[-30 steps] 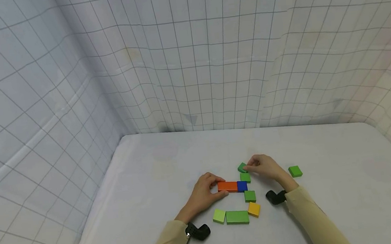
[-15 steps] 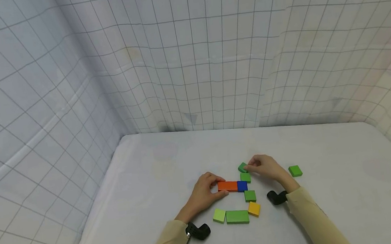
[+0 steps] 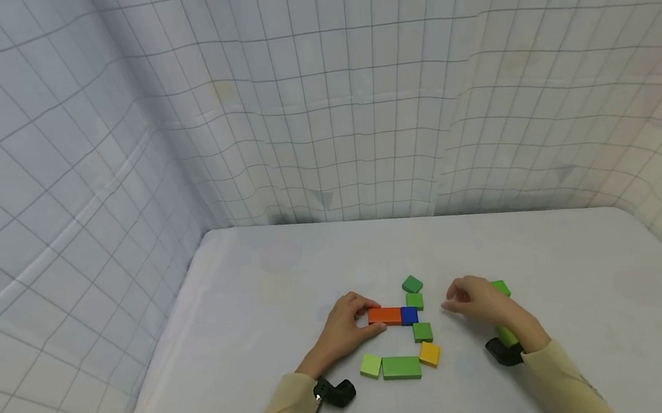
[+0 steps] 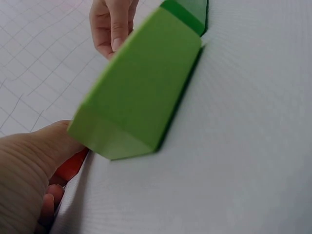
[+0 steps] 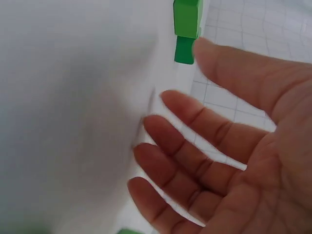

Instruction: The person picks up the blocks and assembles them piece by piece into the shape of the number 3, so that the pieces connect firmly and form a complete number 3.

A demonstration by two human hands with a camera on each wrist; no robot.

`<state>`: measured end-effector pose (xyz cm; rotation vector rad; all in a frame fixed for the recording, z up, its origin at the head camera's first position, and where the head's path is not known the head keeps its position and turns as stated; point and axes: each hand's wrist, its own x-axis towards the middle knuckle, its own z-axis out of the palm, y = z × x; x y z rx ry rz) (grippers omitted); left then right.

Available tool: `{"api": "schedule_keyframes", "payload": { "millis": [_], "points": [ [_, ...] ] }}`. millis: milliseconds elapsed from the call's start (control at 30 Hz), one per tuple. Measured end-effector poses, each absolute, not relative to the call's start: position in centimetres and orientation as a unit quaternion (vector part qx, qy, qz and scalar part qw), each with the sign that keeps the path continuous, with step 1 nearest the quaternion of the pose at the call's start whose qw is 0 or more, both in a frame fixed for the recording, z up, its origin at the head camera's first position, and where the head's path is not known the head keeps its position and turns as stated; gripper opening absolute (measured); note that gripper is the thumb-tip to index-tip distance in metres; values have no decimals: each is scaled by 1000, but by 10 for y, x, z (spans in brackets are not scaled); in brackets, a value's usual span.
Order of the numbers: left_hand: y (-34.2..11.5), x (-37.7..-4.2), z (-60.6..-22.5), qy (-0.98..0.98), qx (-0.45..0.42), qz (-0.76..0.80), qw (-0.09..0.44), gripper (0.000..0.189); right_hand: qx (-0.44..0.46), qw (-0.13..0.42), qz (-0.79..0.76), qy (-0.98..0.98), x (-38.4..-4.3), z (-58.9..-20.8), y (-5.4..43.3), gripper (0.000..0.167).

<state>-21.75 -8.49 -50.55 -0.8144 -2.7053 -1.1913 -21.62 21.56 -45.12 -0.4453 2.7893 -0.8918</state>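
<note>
My left hand (image 3: 340,328) pinches the left end of a long orange-red block (image 3: 384,316) between thumb and fingers. A blue square block (image 3: 409,315) abuts its right end. Behind the blue block lies a green square block (image 3: 415,302), with a darker green block (image 3: 412,284) turned cornerwise beyond it. My right hand (image 3: 481,300) hovers to the right of these, holding nothing, its fingers loosely bent in the right wrist view. In the left wrist view a long green block (image 4: 141,83) fills the middle, and the orange-red block (image 4: 73,166) is mostly hidden by the thumb.
Nearer me lie a green square block (image 3: 422,332), a yellow block (image 3: 429,354) and a light green block (image 3: 371,365). Beneath my right forearm, one green block (image 3: 502,287) and another green piece (image 3: 507,336) are partly covered. Gridded white curtains (image 3: 322,132) surround the white table (image 3: 265,275).
My right hand has let go of the darker green block and moved right and toward me. That block stays at the far end of the row. My left hand has not moved.
</note>
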Motion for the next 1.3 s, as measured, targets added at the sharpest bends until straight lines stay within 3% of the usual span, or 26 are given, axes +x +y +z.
{"api": "schedule_keyframes", "payload": {
  "millis": [167,300,500,633,900,1300],
  "points": [
    [-87,-219,-507,-883,-265,-386,37,31,-154,30,-265,951,-191,-445,232,20],
    [-88,-222,-508,-882,-270,-384,41,32,-136,-4,-228,964,-172,-440,253,32],
    [-89,-227,-509,-881,-273,-383,41,32,-96,44,-194,975,-155,-442,277,66],
    [-91,-230,-508,-883,-271,-382,41,32,-57,82,-196,975,-149,-445,281,74],
    [-93,-234,-511,-877,-281,-386,41,33,7,132,-254,958,-141,-450,277,51],
    [-96,-241,-512,-876,-285,-387,36,33,-43,90,-255,962,-162,-455,239,39]
  ]
}}
